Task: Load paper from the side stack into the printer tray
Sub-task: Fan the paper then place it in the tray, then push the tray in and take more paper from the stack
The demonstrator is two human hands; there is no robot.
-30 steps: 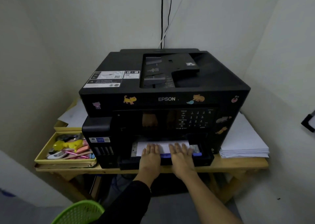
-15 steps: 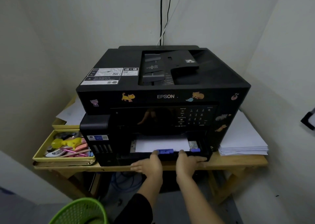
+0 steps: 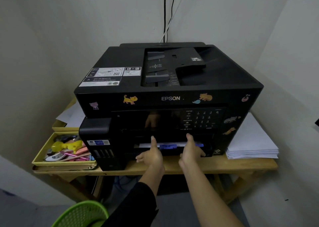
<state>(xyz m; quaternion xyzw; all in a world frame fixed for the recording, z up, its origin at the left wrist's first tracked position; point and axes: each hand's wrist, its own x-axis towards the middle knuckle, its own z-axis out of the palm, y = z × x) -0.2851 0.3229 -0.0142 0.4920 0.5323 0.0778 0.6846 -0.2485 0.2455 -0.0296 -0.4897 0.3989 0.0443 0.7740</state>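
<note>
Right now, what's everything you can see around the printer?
printer: one, black, with animal stickers, on the wooden table
paper tray: one, black with blue tabs, white paper inside, low at the printer's front
side stack of paper: one, white, on the table right of the printer
loose sheets: white, behind the printer's left side
yellow tray: one, holds pink and yellow stationery, left of the printer
basket: one, green, bottom left
cables: black and white, on the wall
left hand: at the tray front
right hand: at the tray front
</note>
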